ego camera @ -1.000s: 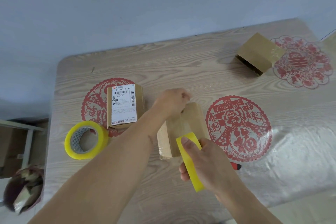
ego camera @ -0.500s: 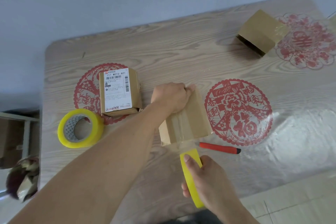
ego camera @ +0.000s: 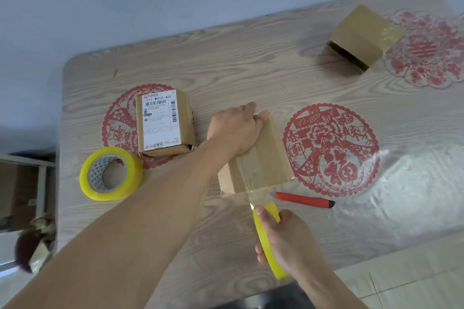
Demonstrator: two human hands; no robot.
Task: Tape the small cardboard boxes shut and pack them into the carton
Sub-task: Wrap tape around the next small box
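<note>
Two hands are taping the centre box [ego camera: 258,158] on the table [ego camera: 226,63]; left hand [ego camera: 234,130] is gripping its far edge; right hand [ego camera: 283,238] is gripping the tape roll [ego camera: 267,233], strip taut; advisable: keeping tension while smoothing it down.

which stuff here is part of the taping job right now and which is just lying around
In use:
- plain box, left hand holding it down
- tape roll gripped in right hand, strip running onto the box
- labelled box and far box, waiting

Lying about:
- spare tape roll
- red cutter
</note>
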